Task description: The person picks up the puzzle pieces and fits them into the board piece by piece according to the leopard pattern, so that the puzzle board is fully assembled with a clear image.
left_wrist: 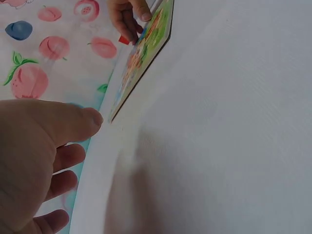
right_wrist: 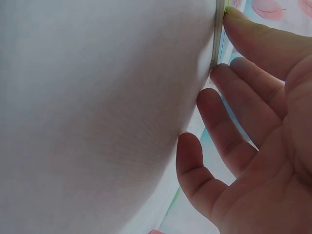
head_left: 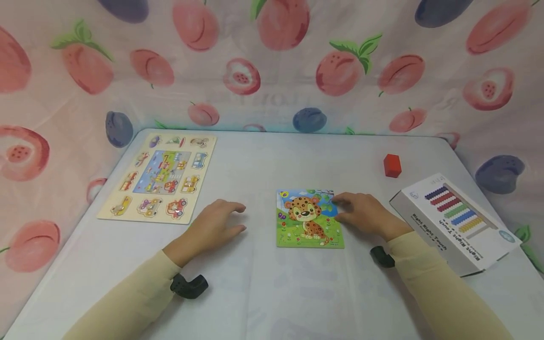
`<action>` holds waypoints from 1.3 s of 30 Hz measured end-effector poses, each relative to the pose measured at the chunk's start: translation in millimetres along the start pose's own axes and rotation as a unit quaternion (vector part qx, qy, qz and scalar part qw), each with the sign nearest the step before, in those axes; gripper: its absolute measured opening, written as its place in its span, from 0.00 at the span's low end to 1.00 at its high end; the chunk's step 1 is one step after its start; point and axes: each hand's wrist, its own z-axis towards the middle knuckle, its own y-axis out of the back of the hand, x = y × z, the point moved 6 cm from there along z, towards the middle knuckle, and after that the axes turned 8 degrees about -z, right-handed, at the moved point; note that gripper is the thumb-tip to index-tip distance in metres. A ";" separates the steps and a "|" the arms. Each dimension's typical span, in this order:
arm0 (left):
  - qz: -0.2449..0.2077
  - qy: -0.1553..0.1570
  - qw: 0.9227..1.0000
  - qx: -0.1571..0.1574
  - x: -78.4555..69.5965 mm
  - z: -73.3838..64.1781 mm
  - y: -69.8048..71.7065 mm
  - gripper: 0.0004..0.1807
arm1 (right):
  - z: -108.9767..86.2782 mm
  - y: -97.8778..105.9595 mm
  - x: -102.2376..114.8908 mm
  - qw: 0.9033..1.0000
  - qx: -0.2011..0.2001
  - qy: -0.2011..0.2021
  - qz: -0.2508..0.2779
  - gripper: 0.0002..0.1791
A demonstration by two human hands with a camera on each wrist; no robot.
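A square picture puzzle (head_left: 308, 219) with a spotted leopard cub lies flat on the white table in the head view. The thumb and fingers of my right hand (head_left: 363, 212) touch its right edge near the far corner. Seen from the right wrist, the board (right_wrist: 218, 34) shows only as a thin edge beside the thumb, and the other fingers of the right hand (right_wrist: 263, 122) are spread loosely. My left hand (head_left: 214, 226) hovers to the left of the puzzle, apart from it, its thumb and fingers parted around nothing. The left wrist view also shows this hand (left_wrist: 39, 151) holding nothing.
A wooden vehicle puzzle board (head_left: 197, 182) lies at the far left. On the right is a white box (head_left: 459, 226) with coloured pieces pictured on it. A red block (head_left: 392, 165) stands behind that box. Fruit-patterned cloth (head_left: 272, 61) rises behind the table (head_left: 272, 293).
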 end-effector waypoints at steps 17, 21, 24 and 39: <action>0.007 0.084 0.996 0.021 33.0 -28.8 17.4 0.25 | -0.5 0.7 0.7 1.000 -0.008 0.005 -0.002 0.28; 0.004 0.096 0.995 0.023 39.0 -33.3 22.1 0.25 | -1.0 1.0 1.6 1.000 -0.010 0.007 -0.002 0.28; 0.005 0.096 0.995 0.021 43.1 -36.9 26.6 0.26 | -1.4 1.2 2.0 1.000 -0.010 0.006 -0.003 0.29; -0.003 0.115 0.991 0.060 61.9 -46.5 35.1 0.30 | -1.3 1.6 2.4 1.000 -0.006 0.003 -0.007 0.29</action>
